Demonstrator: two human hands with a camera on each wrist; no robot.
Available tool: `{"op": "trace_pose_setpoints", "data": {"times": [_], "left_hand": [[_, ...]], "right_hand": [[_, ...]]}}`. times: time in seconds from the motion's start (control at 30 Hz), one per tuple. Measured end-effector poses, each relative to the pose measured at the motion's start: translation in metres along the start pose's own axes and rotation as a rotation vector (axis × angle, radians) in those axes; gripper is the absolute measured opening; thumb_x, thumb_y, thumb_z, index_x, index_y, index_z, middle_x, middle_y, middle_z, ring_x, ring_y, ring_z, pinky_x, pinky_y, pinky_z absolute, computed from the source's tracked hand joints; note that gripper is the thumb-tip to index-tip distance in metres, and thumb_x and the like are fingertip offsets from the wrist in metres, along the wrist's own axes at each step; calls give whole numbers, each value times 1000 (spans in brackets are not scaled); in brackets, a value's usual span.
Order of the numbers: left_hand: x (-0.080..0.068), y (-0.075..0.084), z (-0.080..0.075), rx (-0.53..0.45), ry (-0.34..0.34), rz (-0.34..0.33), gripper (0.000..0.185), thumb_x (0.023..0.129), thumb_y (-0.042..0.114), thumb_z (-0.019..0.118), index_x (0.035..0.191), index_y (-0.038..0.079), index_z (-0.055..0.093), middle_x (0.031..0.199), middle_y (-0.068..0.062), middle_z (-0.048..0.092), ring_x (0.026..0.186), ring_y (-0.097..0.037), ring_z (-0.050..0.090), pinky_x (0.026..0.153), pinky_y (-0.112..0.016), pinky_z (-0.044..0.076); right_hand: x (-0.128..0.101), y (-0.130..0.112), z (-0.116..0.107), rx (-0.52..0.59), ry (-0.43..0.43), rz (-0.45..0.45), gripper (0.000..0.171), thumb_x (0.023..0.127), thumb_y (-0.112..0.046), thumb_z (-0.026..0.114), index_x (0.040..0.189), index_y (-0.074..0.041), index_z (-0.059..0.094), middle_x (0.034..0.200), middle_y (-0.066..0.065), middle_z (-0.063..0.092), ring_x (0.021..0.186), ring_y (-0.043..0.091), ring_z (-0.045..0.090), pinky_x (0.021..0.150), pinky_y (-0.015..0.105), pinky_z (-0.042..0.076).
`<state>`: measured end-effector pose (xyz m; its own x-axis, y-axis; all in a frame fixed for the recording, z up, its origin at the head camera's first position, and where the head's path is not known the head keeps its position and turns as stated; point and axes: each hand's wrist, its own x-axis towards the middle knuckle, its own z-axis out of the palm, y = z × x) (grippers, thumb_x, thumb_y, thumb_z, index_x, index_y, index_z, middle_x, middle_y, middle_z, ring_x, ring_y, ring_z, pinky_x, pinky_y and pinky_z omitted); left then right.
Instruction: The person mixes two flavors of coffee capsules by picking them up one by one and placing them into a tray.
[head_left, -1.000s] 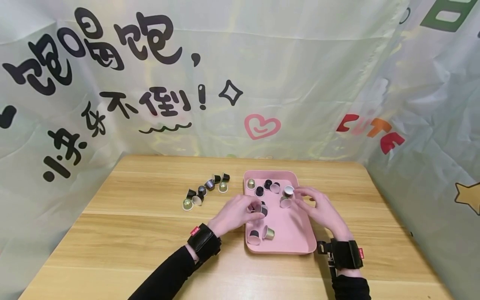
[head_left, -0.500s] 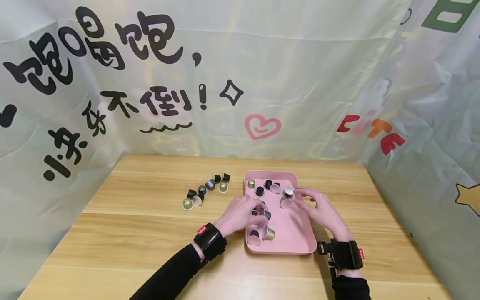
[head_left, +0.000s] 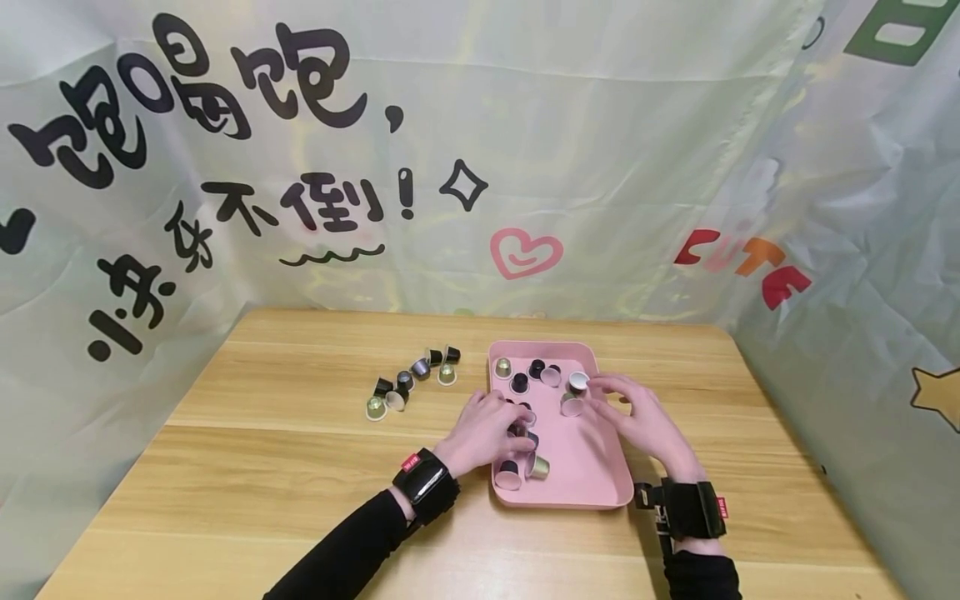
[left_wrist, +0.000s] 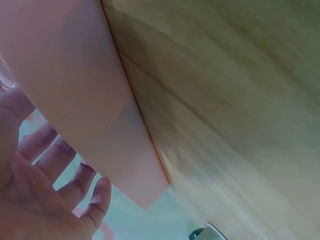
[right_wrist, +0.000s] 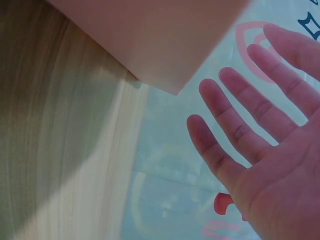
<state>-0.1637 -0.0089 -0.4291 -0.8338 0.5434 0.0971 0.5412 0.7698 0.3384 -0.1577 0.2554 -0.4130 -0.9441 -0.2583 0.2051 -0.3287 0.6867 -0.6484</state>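
In the head view, a pink tray (head_left: 592, 483) sits at the lower centre of the frame on the wooden worktop (head_left: 247, 467), with small coffee capsules scattered inside it. My left hand (head_left: 483, 433) lies over the tray's left edge, its fingers (head_left: 517, 414) curled down among a cluster of dark capsules (head_left: 527, 435) in the middle of the tray; I cannot tell whether they actually pinch one. My right hand (head_left: 637, 417) hovers over the tray's right side, fingers relaxed and spread, their tips just beside a silver capsule (head_left: 577, 382) and a pale one (head_left: 572, 406). Two more capsules (head_left: 522, 471) lie near the tray's lower left corner, and a loose group of capsules (head_left: 408, 383) rests on the worktop to the left of the tray. A printed cloth backdrop (head_left: 480, 150) fills the upper frame. In the left wrist view, my fingers (left_wrist: 75, 185) show loosely bent at the lower left beside the tray's pink wall (left_wrist: 65, 80), holding nothing I can see. In the right wrist view, my fingers (right_wrist: 240, 120) are straight and spread wide at the right, apart from the tray's corner (right_wrist: 165, 55) at the top.
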Motion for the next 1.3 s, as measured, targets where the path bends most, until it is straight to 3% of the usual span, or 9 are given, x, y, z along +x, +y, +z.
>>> {"op": "trace_pose_setpoints", "data": {"times": [0.2,0.43,0.63,0.73,0.97,1.1,1.3], "left_hand": [[-4,-3,1,-48,51,32,38,86,44,76,117,22,73,109,7,76,97,-13,58,93,-31,41],[-15,-13,-4,-228,142,49,28,91,33,73,115,19,75,110,4,77,97,-18,65,97,-38,46],[-33,-24,-14,-391,187,-30,28,94,26,69,120,13,71,124,-6,72,119,-26,64,108,-52,46],[-43,-32,-17,-438,226,-77,29,95,22,67,122,12,69,126,-8,71,119,-28,64,107,-55,47],[-61,-50,-23,-463,317,-142,31,94,18,68,123,10,69,124,-9,72,114,-29,65,102,-55,48],[-69,-56,-24,-456,301,-208,33,94,20,68,125,10,68,130,-12,69,124,-32,62,109,-57,45],[-75,-64,-23,-407,273,-223,37,92,19,69,128,8,66,134,-15,66,128,-35,60,111,-57,44]], "right_hand": [[0,-1,1,2,-2,4,34,98,-13,64,130,0,63,133,22,64,120,43,60,102,65,44],[1,0,2,-2,2,-11,34,97,-11,65,129,1,63,134,23,63,120,43,60,102,65,44],[-3,1,-2,-15,3,-27,33,97,-10,65,127,2,64,134,23,63,117,42,60,99,65,45],[-5,0,-5,-30,-5,-33,32,97,-10,64,127,2,64,133,23,64,117,42,61,99,65,46],[0,-9,-10,-66,-42,-42,34,98,-14,64,128,-1,65,136,23,63,125,44,58,102,65,46],[5,-17,-10,-106,-66,-67,34,97,-13,65,129,-3,65,136,22,63,129,45,55,106,64,44],[16,-31,-10,-148,-114,-159,32,94,-9,67,126,-4,67,131,20,66,124,42,60,106,62,44]]}}
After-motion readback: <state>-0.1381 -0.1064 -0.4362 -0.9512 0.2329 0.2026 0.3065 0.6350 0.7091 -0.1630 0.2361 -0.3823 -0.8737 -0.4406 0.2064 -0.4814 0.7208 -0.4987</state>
